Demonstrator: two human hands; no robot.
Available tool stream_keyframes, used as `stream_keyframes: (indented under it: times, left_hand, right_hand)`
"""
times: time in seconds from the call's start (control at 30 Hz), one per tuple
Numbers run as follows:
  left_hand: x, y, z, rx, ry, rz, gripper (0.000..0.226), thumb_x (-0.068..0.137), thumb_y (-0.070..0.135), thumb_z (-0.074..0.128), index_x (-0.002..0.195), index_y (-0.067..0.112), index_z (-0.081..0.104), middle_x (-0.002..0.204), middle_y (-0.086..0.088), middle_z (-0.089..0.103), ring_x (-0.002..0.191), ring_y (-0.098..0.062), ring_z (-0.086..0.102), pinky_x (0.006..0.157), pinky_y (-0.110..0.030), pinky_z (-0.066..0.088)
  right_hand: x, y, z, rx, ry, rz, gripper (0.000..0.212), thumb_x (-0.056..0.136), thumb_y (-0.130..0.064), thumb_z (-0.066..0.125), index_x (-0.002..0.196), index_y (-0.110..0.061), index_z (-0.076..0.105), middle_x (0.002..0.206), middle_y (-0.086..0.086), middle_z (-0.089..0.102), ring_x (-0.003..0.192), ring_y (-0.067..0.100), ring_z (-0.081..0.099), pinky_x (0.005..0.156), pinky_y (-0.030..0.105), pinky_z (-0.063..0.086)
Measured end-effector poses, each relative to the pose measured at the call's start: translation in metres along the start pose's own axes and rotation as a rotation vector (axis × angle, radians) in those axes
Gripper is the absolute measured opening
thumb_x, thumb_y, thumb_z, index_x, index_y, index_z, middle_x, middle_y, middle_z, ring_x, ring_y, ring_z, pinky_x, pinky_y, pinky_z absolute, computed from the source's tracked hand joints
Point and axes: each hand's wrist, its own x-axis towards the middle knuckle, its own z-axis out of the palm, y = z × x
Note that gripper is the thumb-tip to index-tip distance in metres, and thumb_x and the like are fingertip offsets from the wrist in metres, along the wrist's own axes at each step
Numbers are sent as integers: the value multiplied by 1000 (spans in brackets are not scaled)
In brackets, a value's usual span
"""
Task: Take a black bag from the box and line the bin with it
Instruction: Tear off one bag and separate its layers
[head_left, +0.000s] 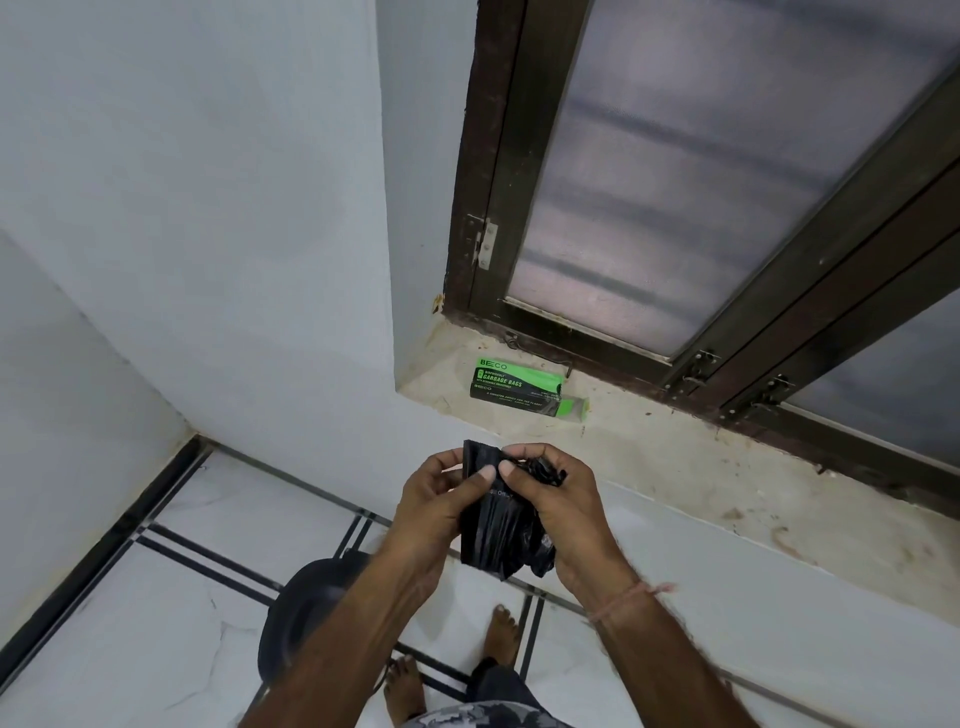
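A folded black bag (497, 530) hangs crumpled between both hands in front of my chest. My left hand (436, 499) grips its left top edge, thumb pressed on the front. My right hand (553, 501) pinches the right top part, where the plastic bunches up. The green and black garbage bag box (514, 387) lies on the window sill beyond my hands, its right end flap open. The dark round bin (306, 608) stands on the floor below my left forearm, partly hidden by that arm.
The stone window sill (675, 457) runs along the right under a dark-framed frosted window (675, 171). A grey wall corner (208, 260) fills the left. My bare feet (452, 660) stand on white floor tiles with black lines, next to the bin.
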Motion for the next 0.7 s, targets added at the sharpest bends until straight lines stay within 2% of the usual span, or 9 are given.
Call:
stream_keyframes:
  times: [0.07,0.17,0.3,0.37,0.53,0.6,0.67,0.7]
  left_hand:
    - [1,-2,-2,-7,5,8,21,99,11,66,119,9,73,111,-25,75,94,-29,75,78,-37,59]
    - [0,-1,-4,-36,-10,4,23,105,12,56,117,6,75,109,-22,78,95,-30,75,78,-37,61]
    - [1,0,-4,-64,20,-2,25,103,16,59,116,-2,71,104,-21,78,87,-28,75,72,-36,62]
    - [2,0,-4,-59,35,-2,28,104,17,59,116,-7,69,99,-20,77,85,-27,73,72,-36,62]
    - [3,-1,-3,-59,36,-6,30,104,19,58,112,-8,68,92,-16,75,81,-24,70,73,-35,61]
    - [2,-1,-2,-56,25,-7,28,105,19,56,111,-5,70,93,-15,76,82,-23,70,75,-35,59]
    - [0,-2,-1,-34,1,-12,26,107,20,53,109,3,73,92,-12,77,82,-22,70,76,-35,56]
    - [0,-1,0,-31,-14,-16,27,108,21,51,109,6,73,92,-11,77,83,-22,70,76,-35,55]
  right_hand:
    - [-1,-1,0,31,0,15,13,90,-1,75,102,-5,76,96,11,79,83,15,75,70,21,58]
    - [0,0,0,30,3,31,13,93,-1,71,104,-3,76,97,13,79,84,18,75,70,22,58]
    - [3,2,-4,-27,12,12,8,99,-4,64,97,-3,72,85,5,75,80,16,69,73,25,55]
    - [4,3,-4,-48,21,9,11,99,-4,63,91,-9,69,82,-1,73,78,14,66,71,24,54]
    - [4,3,-3,-59,30,45,18,103,-5,57,92,-15,68,87,1,71,81,15,64,68,24,54]
    - [3,3,-4,-25,-1,37,11,102,-17,62,95,-13,70,90,2,72,84,16,66,74,28,54]
    - [2,2,-3,-8,-53,19,20,94,-28,74,94,-9,69,86,4,71,83,18,66,77,31,55]
    - [2,1,-3,-11,-68,16,23,90,-27,78,92,-8,67,82,3,68,79,17,65,74,30,54]
